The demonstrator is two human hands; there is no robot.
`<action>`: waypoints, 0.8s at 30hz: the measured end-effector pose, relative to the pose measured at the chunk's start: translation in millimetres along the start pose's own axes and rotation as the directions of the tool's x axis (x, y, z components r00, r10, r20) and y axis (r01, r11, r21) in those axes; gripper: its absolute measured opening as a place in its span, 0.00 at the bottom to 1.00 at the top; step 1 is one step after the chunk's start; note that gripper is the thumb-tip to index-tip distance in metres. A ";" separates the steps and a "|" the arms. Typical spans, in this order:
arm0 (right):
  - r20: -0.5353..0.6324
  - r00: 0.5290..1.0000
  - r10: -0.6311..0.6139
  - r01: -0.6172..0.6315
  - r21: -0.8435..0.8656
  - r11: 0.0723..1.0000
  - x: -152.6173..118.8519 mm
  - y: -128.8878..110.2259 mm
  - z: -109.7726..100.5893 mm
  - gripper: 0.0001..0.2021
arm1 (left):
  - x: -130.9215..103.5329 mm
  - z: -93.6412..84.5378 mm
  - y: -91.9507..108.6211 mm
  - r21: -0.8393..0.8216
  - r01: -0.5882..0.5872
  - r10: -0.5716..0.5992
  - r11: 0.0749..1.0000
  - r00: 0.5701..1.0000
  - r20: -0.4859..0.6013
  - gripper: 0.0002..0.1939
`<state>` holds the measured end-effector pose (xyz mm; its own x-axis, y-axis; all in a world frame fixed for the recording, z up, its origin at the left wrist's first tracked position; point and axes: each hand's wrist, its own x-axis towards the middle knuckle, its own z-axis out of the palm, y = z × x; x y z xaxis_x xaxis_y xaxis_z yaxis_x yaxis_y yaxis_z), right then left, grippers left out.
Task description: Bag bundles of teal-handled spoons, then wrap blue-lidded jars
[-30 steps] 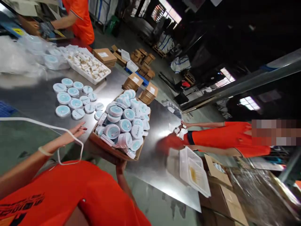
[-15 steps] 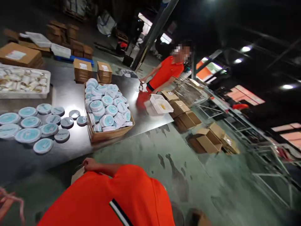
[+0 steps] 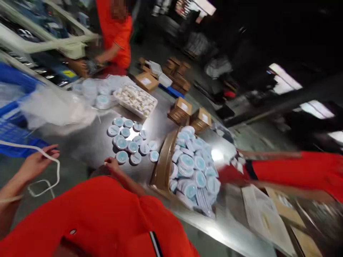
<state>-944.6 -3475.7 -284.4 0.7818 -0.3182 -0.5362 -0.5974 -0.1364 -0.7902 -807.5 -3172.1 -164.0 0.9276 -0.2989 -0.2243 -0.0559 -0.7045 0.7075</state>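
1. Nearest me is my own orange shirt (image 3: 102, 217), filling the bottom of the blurred view
2. My left hand (image 3: 36, 164) is out at the left edge with the fingers loosely curled around a white cord (image 3: 50, 175); the cord loops below the hand and runs off toward the left. It looks soft and limp, light, and I judge it would slide through a slack grip, so a firm pinch near the loop is the place to take it
3. My right hand (image 3: 112, 165) sits at the table (image 3: 91, 146) edge, close to the nearest loose tins (image 3: 131, 142). I cannot tell whether its fingers are closed or whether it has anything in them; the blur hides that
4. The tins are flat round ones with pale blue lids, lying in a cluster on the metal top. I judge them light, stiff and smooth, best taken by the rim
5. Just right of them a carton (image 3: 163, 164) is heaped with more of the same tins
6. Right of the carton, a co-worker's orange sleeve (image 3: 289, 167) reaches across the table
7. Beyond the cluster lies a white tray (image 3: 135, 100) of small pale pieces, with bagged plastic to its left
8. Farther still are stacked brown boxes (image 3: 182, 109) and another person in orange (image 3: 116, 35) at a bench
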 end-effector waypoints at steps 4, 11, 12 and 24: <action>0.147 0.985 -0.085 0.088 -0.014 0.996 45.2 -59.4 17.8 0.06 | 35.3 -34.0 -22.7 -0.119 0.139 -0.153 0.983 0.981 -0.116 0.42; 0.053 0.998 -0.039 0.033 0.113 0.993 66.5 -83.9 11.3 0.05 | 123.2 -78.9 9.3 0.134 0.198 -0.166 0.971 0.962 -0.217 0.14; 0.008 1.000 -0.005 0.004 0.146 0.989 63.4 -81.5 10.4 0.05 | 135.5 -82.6 11.4 0.173 0.192 -0.151 0.966 0.962 -0.228 0.19; -0.314 0.917 0.246 -0.113 0.387 0.915 37.2 -95.8 80.7 0.05 | 257.9 -153.1 -5.5 0.249 -0.111 0.078 0.962 0.987 0.138 0.05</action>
<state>-843.9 -3398.8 -252.6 0.5138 -0.6202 -0.5928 -0.5664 0.2738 -0.7773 -511.3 -3146.7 -123.2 0.8607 -0.4387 -0.2585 -0.2484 -0.8049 0.5389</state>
